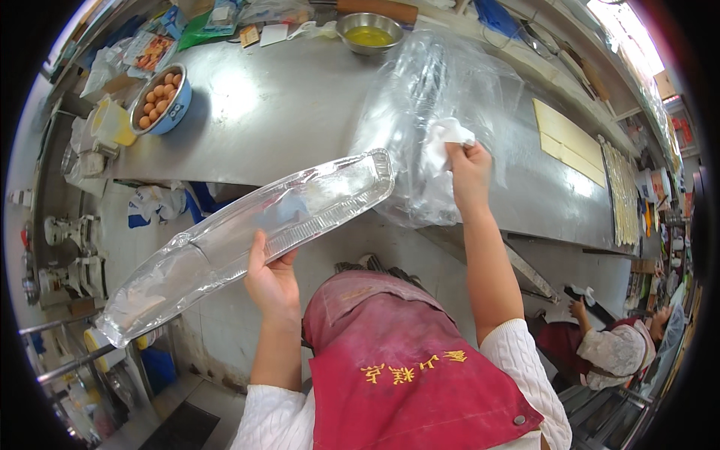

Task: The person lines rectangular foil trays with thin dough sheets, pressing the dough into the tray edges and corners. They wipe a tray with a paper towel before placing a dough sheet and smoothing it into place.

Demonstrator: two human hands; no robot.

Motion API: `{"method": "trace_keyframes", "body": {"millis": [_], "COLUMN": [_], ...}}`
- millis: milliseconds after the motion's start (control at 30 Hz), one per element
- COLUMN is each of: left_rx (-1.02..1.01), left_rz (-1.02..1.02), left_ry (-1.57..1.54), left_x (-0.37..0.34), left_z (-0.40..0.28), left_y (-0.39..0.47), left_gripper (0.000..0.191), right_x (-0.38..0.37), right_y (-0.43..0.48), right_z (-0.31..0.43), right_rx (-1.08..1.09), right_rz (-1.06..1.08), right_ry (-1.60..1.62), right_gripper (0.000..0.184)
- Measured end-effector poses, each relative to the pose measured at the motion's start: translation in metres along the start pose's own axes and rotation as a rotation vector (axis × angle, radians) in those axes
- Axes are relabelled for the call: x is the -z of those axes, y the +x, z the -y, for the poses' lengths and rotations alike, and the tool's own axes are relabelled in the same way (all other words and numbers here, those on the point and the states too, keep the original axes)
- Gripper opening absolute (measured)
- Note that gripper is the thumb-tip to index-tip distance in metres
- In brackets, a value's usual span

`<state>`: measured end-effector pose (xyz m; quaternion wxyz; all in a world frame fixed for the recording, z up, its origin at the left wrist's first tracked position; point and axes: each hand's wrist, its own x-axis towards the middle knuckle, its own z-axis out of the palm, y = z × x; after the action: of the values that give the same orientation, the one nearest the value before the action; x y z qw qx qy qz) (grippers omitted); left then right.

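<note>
My left hand (274,275) grips the near edge of a long, shallow foil tray (225,242). It is held tilted, and its far right end overlaps the edge of a steel table (270,118). Creases run along the tray's shiny surface. A crumpled white cloth or paper wipe (444,138) is pinched in my right hand (471,169). That hand is above a sheet of clear plastic film (422,84), which lies bunched on the table and droops over its front edge.
A blue bowl of brown eggs (174,112) stands at the table's left. Behind are a steel bowl of yellow liquid (369,36) and a rolling pin (377,10). Flat pale dough (568,143) lies at the right. A co-worker (607,349) is at lower right, a metal rack (84,360) at lower left.
</note>
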<state>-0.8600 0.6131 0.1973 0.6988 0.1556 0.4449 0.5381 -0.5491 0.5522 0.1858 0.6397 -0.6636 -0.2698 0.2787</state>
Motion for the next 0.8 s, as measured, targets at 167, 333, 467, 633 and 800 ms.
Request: {"method": "trace_keyframes", "body": {"millis": [167, 333, 467, 633, 800], "left_rx": [-0.027, 0.001, -0.123, -0.534, 0.076], "left_rz": [-0.029, 0.18, 0.215, 0.528, 0.231], "left_ry": [-0.057, 0.092, 0.252, 0.81, 0.313], "left_x": [-0.009, -0.035, -0.035, -0.064, -0.146], "left_z": [0.014, 0.052, 0.1, 0.144, 0.173], "left_y": [-0.001, -0.025, -0.029, -0.046, -0.105], "left_gripper": [0.023, 0.031, 0.027, 0.026, 0.03], "right_x": [-0.026, -0.02, 0.024, 0.112, 0.242], "right_y": [-0.033, -0.037, -0.038, -0.045, -0.076], "right_z": [0.007, -0.004, -0.008, -0.025, -0.015], "right_rx": [-0.249, -0.144, -0.263, -0.069, 0.137], "right_rz": [0.166, 0.169, 0.043, -0.127, -0.53], "right_ry": [0.027, -0.056, -0.004, -0.254, -0.423], "right_gripper": [0.025, 0.037, 0.037, 0.038, 0.033]}}
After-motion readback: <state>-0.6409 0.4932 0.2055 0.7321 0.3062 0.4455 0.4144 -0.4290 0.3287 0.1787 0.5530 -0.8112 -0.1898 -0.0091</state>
